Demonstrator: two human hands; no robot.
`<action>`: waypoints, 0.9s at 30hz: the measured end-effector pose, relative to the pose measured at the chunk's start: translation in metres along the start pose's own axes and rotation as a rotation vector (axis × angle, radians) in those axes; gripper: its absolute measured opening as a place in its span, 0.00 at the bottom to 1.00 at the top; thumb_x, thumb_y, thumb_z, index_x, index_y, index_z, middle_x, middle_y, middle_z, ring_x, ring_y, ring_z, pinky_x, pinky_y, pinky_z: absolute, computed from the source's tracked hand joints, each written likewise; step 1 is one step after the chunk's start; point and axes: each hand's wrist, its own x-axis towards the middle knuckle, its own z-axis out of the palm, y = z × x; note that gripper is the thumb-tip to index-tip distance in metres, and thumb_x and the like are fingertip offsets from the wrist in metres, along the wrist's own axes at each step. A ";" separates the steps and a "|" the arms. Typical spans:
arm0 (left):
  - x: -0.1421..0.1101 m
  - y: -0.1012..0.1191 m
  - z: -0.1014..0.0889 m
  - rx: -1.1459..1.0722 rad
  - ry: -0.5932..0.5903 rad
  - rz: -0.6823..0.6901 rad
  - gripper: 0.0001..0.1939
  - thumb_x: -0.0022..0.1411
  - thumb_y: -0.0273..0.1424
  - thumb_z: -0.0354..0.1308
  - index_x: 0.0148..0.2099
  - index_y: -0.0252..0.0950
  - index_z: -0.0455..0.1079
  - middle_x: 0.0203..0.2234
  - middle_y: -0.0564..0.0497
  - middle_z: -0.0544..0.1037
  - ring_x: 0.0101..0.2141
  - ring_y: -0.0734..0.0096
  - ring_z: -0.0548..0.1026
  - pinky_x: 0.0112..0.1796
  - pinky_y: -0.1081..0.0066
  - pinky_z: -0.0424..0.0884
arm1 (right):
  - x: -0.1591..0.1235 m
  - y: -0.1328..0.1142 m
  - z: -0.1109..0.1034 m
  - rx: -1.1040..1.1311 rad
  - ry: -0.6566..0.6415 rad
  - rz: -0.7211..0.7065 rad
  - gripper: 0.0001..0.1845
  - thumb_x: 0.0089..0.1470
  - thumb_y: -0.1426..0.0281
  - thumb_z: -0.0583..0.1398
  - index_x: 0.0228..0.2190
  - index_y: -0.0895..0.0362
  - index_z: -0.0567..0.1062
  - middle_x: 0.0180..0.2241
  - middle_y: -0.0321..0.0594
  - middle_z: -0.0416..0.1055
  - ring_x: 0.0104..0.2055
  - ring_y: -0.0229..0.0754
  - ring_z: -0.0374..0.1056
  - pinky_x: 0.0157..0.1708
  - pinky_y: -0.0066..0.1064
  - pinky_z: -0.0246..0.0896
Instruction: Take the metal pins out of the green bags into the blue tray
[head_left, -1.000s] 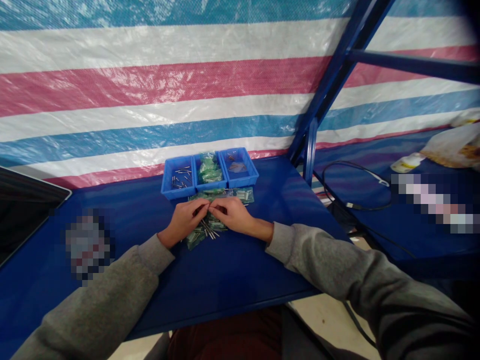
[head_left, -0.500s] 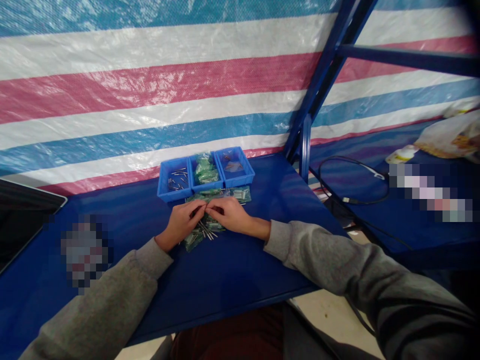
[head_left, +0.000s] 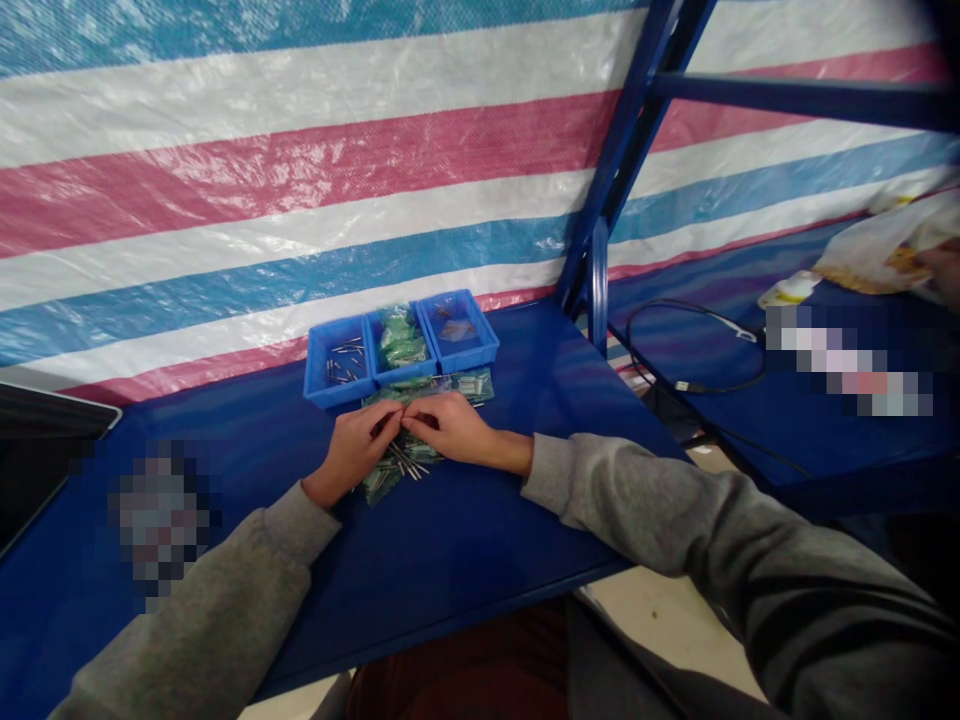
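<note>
My left hand and my right hand meet fingertip to fingertip over the blue table. Both are closed in a pinch; whatever sits between the fingers is too small to make out. Beneath them lie several thin metal pins on green-tinted plastic bags, partly covered by my hands. Another bag with light strips shows just beyond my right hand. Behind stand three joined blue bins: the left bin holds loose metal pins, the middle bin green plastic bags, the right bin small clear bags.
A dark screen-like panel stands at the left edge, near a blurred-out item. On the right, a blue metal frame rises, with a black cable, a white bottle and a plastic bag beyond. Another person's hand shows at the right edge.
The view has shifted slightly, so the scene sits a little further left. My hands keep their pinched pose together. A person's hand has appeared at the far right by the plastic bag.
</note>
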 end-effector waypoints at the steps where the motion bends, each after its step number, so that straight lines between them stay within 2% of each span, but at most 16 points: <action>1: 0.000 0.000 0.000 -0.004 0.000 0.001 0.12 0.63 0.36 0.48 0.40 0.36 0.70 0.33 0.50 0.78 0.33 0.71 0.76 0.37 0.74 0.69 | 0.000 0.000 0.000 -0.003 0.000 0.001 0.07 0.54 0.73 0.56 0.26 0.59 0.73 0.21 0.32 0.66 0.23 0.32 0.58 0.26 0.23 0.47; 14: -0.002 -0.002 0.002 -0.028 0.022 0.007 0.11 0.63 0.34 0.49 0.41 0.37 0.70 0.35 0.50 0.78 0.34 0.71 0.76 0.38 0.74 0.69 | 0.000 0.003 0.004 -0.018 -0.016 0.009 0.08 0.55 0.72 0.55 0.27 0.59 0.73 0.21 0.32 0.65 0.23 0.32 0.58 0.26 0.23 0.49; 19: -0.002 0.001 -0.001 -0.038 0.024 -0.015 0.12 0.63 0.35 0.48 0.41 0.36 0.70 0.33 0.51 0.78 0.32 0.72 0.76 0.36 0.75 0.69 | -0.001 0.003 0.005 0.031 0.036 0.017 0.10 0.57 0.71 0.54 0.27 0.59 0.72 0.21 0.33 0.66 0.23 0.32 0.59 0.26 0.23 0.49; 23: -0.001 0.004 -0.004 -0.043 0.040 -0.030 0.12 0.63 0.36 0.50 0.40 0.35 0.71 0.31 0.51 0.79 0.29 0.74 0.75 0.33 0.76 0.69 | -0.001 0.004 0.004 0.075 0.091 0.068 0.14 0.58 0.68 0.53 0.23 0.59 0.70 0.18 0.31 0.63 0.21 0.32 0.58 0.25 0.23 0.49; 27: -0.003 0.004 -0.005 -0.042 0.102 -0.011 0.11 0.61 0.37 0.52 0.39 0.36 0.71 0.30 0.52 0.78 0.28 0.75 0.74 0.32 0.76 0.69 | -0.002 0.002 0.002 0.085 0.093 0.090 0.18 0.59 0.66 0.51 0.20 0.59 0.69 0.16 0.31 0.61 0.20 0.31 0.57 0.24 0.24 0.49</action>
